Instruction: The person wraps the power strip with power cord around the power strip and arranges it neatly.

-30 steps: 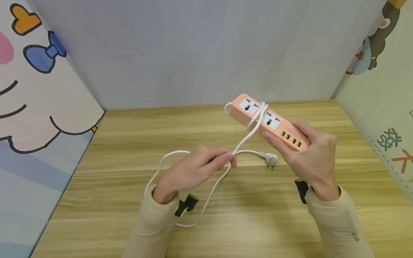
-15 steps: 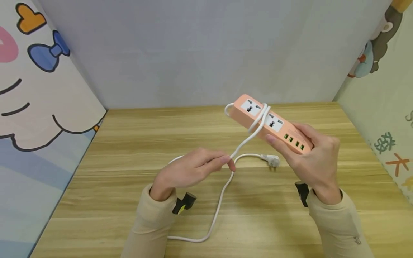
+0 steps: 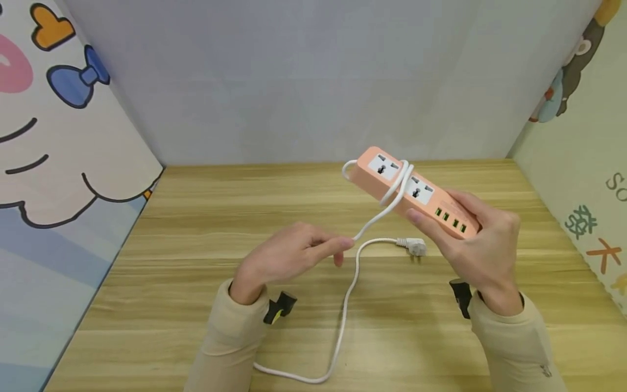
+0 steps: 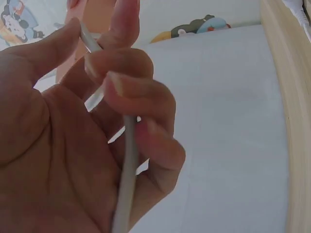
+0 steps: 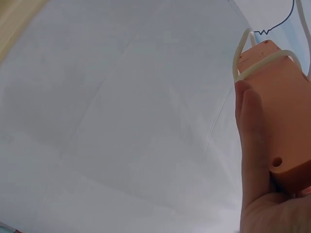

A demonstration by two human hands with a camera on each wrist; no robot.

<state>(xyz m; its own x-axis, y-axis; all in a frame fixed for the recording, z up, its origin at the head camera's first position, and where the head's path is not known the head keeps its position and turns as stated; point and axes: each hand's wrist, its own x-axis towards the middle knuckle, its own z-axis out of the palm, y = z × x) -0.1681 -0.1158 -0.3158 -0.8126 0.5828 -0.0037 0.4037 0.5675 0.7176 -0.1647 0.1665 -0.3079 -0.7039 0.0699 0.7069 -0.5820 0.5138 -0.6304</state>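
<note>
An orange power strip (image 3: pixel 392 188), with two white sockets and several USB ports, is held above the table by my right hand (image 3: pixel 482 247), which grips its near right end. White cord (image 3: pixel 376 216) leaves the strip's far end and wraps around its middle. My left hand (image 3: pixel 294 253) pinches that cord just left of the strip; in the left wrist view the cord (image 4: pixel 127 170) runs through the curled fingers (image 4: pixel 146 94). The right wrist view shows the strip's underside (image 5: pixel 284 114) with cord across it. The white plug (image 3: pixel 416 246) lies on the table below the strip.
The slack cord (image 3: pixel 344 316) loops over the wooden table (image 3: pixel 206 201) toward the left sleeve, which hides part of it. A pale grey panel (image 3: pixel 313 81) stands behind, with printed cartoon panels on the left (image 3: pixel 73 141) and right (image 3: pixel 578 179).
The slack loop of cord on the table has spread toward the near edge and right of the left hand. Both hands keep their hold, and the strip has shifted slightly right and down.
</note>
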